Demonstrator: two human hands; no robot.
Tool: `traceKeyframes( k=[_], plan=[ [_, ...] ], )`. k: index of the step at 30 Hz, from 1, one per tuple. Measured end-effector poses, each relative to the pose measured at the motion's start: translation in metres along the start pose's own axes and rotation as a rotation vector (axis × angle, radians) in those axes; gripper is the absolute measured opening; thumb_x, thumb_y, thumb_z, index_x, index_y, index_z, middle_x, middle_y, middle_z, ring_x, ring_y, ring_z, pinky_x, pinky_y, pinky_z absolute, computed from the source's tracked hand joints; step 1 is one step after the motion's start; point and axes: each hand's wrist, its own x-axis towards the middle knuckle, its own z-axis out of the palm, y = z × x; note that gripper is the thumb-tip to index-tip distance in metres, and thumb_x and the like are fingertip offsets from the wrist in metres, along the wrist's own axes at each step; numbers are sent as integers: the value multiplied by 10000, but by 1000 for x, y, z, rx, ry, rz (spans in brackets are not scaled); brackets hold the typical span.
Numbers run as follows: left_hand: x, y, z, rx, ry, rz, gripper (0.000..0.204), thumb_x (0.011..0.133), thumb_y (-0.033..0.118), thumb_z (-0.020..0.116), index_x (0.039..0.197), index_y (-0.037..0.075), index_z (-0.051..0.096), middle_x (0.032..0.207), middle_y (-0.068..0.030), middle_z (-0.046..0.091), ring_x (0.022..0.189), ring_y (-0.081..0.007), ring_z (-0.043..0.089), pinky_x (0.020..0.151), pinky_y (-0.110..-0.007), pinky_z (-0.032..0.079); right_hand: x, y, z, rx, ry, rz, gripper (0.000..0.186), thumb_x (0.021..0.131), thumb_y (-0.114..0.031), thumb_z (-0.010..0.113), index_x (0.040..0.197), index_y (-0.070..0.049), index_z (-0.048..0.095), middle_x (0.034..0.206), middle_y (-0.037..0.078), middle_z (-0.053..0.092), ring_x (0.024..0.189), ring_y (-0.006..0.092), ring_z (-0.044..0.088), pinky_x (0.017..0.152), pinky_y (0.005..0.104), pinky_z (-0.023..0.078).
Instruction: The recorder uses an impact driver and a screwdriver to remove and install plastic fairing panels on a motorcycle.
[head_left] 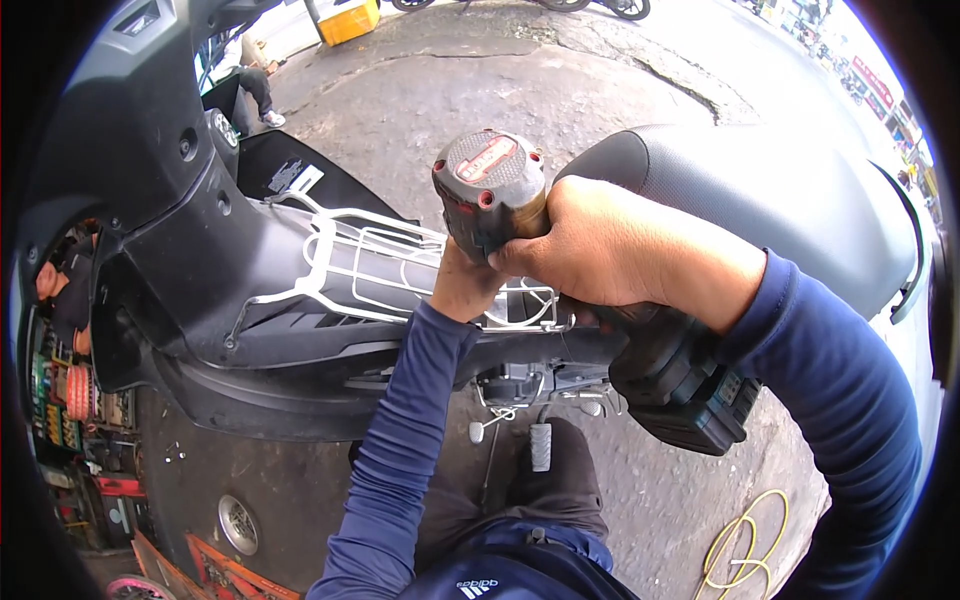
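My right hand (610,240) is wrapped round the grip of a black cordless power driver (490,185) with a bronze-coloured body. Its thick battery (690,410) sticks out below my wrist. The driver's back end faces up, and its tip is hidden beneath. Just under its head is my left hand (465,285), close against the tool, with the fingers out of sight behind it. Below both hands lies a white metal wire rack (350,260) on the black motorbike's (190,270) middle section. Whatever the driver's tip meets cannot be seen.
The motorbike's black seat (760,210) rises at the right, and a footpeg (540,447) shows near my knee. A yellow hose (740,560) coils on the ground at lower right. Tools and parts (60,400) crowd the left side, near a round metal part (238,525). Another person sits beyond the bike.
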Motion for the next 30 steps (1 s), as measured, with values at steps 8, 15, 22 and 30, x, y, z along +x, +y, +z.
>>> traceKeyframes(
  k=[8,15,22,30],
  plan=[
    [-5,-4,2,13,18,-21,360,773,120,715,1113,39,625,1110,-117,658,1055,-243,629,890,-360,488,0,2,5,59,22,-11,345,873,-283,600,840,56,654,582,114,610,488,191,613,498,326,496],
    [-6,-12,1,-47,-41,-88,531,719,111,776,1205,50,572,1143,-106,643,1070,-215,619,897,-348,493,-1,0,0,104,-49,15,314,878,-278,589,893,28,660,581,93,605,488,178,607,491,318,504],
    [16,-8,-6,-605,-94,-73,1059,499,402,921,1348,7,426,1272,-142,556,1157,-239,555,987,-400,456,-1,-11,-4,95,-113,82,303,883,-272,563,955,12,640,624,92,613,508,171,612,481,311,511],
    [47,48,-15,-559,178,-97,754,652,488,810,1113,-67,591,1007,-103,653,893,-156,619,823,-283,479,8,-7,-5,114,-157,124,267,904,-256,524,973,-15,617,635,87,603,517,178,608,477,317,511]
  ],
)
